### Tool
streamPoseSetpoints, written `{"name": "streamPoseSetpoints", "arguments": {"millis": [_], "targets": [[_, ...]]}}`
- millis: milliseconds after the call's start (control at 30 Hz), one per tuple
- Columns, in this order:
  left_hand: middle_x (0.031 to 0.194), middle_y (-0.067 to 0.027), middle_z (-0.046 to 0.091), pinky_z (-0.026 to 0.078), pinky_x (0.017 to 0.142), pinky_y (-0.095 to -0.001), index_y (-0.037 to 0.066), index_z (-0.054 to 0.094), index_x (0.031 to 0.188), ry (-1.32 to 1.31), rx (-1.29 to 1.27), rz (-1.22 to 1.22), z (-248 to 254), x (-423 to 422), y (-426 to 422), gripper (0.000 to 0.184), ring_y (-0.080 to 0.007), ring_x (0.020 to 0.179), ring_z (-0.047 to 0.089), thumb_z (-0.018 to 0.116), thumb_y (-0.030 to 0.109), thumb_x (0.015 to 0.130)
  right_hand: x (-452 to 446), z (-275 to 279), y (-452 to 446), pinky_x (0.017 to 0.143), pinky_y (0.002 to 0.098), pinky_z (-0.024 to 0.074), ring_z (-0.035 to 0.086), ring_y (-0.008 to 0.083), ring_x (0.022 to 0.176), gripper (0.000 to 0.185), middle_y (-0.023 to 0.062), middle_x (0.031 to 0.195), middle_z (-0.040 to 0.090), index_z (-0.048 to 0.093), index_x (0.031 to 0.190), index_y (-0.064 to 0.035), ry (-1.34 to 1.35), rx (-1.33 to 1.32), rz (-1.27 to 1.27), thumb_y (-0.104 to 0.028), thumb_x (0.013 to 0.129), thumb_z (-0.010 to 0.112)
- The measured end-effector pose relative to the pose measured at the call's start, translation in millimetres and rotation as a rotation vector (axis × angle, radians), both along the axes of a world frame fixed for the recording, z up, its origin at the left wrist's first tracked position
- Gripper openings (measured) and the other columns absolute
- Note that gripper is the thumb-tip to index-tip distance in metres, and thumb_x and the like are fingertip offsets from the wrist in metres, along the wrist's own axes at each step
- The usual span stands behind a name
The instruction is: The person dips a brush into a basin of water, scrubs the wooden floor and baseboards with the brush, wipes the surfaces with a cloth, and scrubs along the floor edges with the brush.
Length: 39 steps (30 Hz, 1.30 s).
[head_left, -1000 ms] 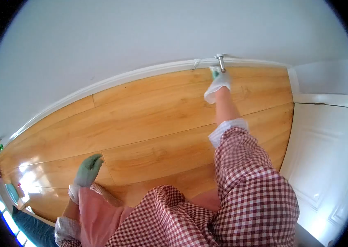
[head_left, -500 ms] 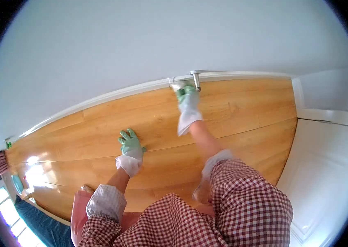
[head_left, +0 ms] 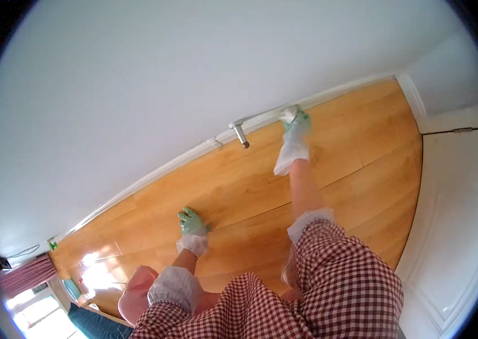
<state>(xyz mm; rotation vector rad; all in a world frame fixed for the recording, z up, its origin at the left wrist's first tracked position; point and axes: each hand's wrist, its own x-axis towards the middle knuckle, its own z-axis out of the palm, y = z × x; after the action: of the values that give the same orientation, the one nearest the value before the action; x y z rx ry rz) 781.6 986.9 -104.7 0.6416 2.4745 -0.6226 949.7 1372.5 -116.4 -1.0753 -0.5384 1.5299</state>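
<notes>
Right hand [head_left: 297,127]'s clamped on a whitish rag [head_left: 288,114] by the baseboard [head_left: 260,121]; left hand [head_left: 192,222], fingers loosely apart, probably props on the floor [head_left: 250,192] for balance.

Left hand [head_left: 190,221], right hand [head_left: 300,123]: each in a thin glove, mint green over the fingers and palm, fading to translucent white toward a loose, flared wrist cuff. Long left sleeve [head_left: 162,317] and right sleeve [head_left: 345,265]: dark red-and-white gingham fabric, roomy, softly creased. Both end in a gathered, pale grey-white band [head_left: 175,286]. Gingham garment front [head_left: 250,311]: same check, folded. Plain pink fabric legwear [head_left: 137,289]: smooth, no pattern visible.
</notes>
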Motion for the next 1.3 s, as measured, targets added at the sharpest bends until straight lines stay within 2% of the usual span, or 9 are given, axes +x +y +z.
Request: {"name": "streamPoseSetpoints", "arguments": {"millis": [333, 433, 500, 633, 800, 967, 1133, 1233, 1300], "targets": [[0.162, -0.0277, 0.028, 0.058, 0.095, -0.0425, 0.002, 0.009, 0.161, -0.007, -0.096, 0.036, -17.0, -8.1, -3.6, 0.138, -0.0406, 0.128, 0.058, 0.098, 0.043, 0.063, -66.9, 33.3, -70.6, 0.075, 0.0288, 0.0562, 0.062, 0.0142, 0.078, 0.004, 0.0036, 0.091, 0.064, 0.060, 0.094, -0.0058, 0.259, -0.084, 0.068, -0.004, 0.095, 0.063], [0.144, -0.0265, 0.054, 0.059, 0.087, -0.0415, -0.002, 0.043, 0.148, 0.108, 0.045, -0.124, -8.9, -1.5, -11.3, 0.101, -0.0362, 0.117, 0.066, 0.090, 0.046, 0.073, -42.7, 14.1, -50.1, 0.072, 0.0294, 0.0518, 0.061, 0.0151, 0.074, 0.004, 0.0026, 0.085, 0.064, 0.061, 0.090, -0.0068, 0.128, 0.110, 0.181, -0.009, 0.094, 0.061], [0.146, -0.0350, 0.048, 0.058, 0.092, -0.0393, -0.007, 0.025, 0.154, -0.072, -0.206, -0.483, 39.0, 5.4, -0.4, 0.107, -0.0379, 0.122, 0.064, 0.082, 0.049, 0.082, -23.1, -0.2, -16.9, 0.073, 0.0296, 0.0484, 0.058, 0.0144, 0.076, 0.006, 0.0011, 0.082, 0.062, 0.061, 0.090, -0.0077, -0.004, 0.129, 0.029, -0.012, 0.092, 0.060], [0.092, -0.0158, 0.070, 0.057, 0.071, -0.0431, 0.012, 0.069, 0.094, -0.256, -0.021, -0.656, 26.9, -21.6, -39.3, 0.030, -0.0318, 0.090, 0.073, 0.066, 0.041, 0.084, 27.0, 28.5, 19.6, 0.086, 0.0300, 0.0435, 0.053, 0.0131, 0.090, 0.013, -0.0002, 0.093, 0.057, 0.060, 0.103, -0.0110, -0.204, 0.171, 0.027, -0.020, 0.093, 0.059], [0.088, -0.0069, 0.076, 0.057, 0.067, -0.0438, 0.019, 0.080, 0.086, -0.421, -0.146, -0.901, 20.9, -32.8, -8.8, 0.022, -0.0292, 0.087, 0.074, 0.065, 0.034, 0.082, -31.1, 57.6, -63.7, 0.091, 0.0363, 0.0450, 0.055, 0.0159, 0.097, 0.015, 0.0010, 0.096, 0.058, 0.056, 0.106, -0.0111, -0.179, 0.042, 0.236, -0.024, 0.099, 0.052], [0.099, -0.0133, 0.074, 0.057, 0.070, -0.0429, 0.006, 0.075, 0.097, 0.425, 0.484, -1.285, 33.2, 25.9, 89.2, 0.031, -0.0305, 0.092, 0.073, 0.067, 0.031, 0.080, -39.2, 109.4, -96.3, 0.075, 0.0283, 0.0462, 0.056, 0.0117, 0.092, 0.012, 0.0010, 0.100, 0.059, 0.054, 0.110, -0.0102, -0.009, -0.155, 0.275, -0.009, 0.098, 0.052], [0.165, -0.0375, 0.004, 0.029, 0.122, -0.0536, -0.005, 0.009, 0.161, 0.188, 0.502, -1.485, -85.0, 75.2, 164.3, 0.115, -0.0567, 0.152, 0.014, 0.076, 0.052, 0.087, -18.2, 65.0, -30.7, 0.070, 0.0269, 0.0462, 0.052, 0.0114, 0.077, 0.017, 0.0010, 0.093, 0.056, 0.055, 0.113, -0.0069, 0.292, -0.148, -0.240, 0.000, 0.097, 0.054], [0.161, -0.0362, 0.021, 0.056, 0.099, -0.0520, 0.003, 0.018, 0.162, -0.110, 0.168, -0.714, 30.3, 168.2, 246.9, 0.113, -0.0559, 0.148, 0.027, 0.086, 0.039, 0.078, 47.0, 64.5, 48.0, 0.074, 0.0275, 0.0465, 0.052, 0.0119, 0.080, 0.017, 0.0013, 0.094, 0.055, 0.055, 0.112, -0.0060, 0.312, -0.104, -0.294, 0.002, 0.096, 0.053], [0.164, -0.0356, 0.011, 0.052, 0.103, -0.0565, 0.005, 0.005, 0.162, -0.116, -0.008, -0.595, 43.7, 186.0, 269.7, 0.131, -0.0552, 0.150, 0.021, 0.092, 0.042, 0.071, 95.2, 67.2, 104.7, 0.073, 0.0287, 0.0470, 0.052, 0.0125, 0.081, 0.017, 0.0012, 0.094, 0.055, 0.055, 0.112, -0.0062, 0.162, -0.014, -0.355, 0.001, 0.097, 0.052]]}}
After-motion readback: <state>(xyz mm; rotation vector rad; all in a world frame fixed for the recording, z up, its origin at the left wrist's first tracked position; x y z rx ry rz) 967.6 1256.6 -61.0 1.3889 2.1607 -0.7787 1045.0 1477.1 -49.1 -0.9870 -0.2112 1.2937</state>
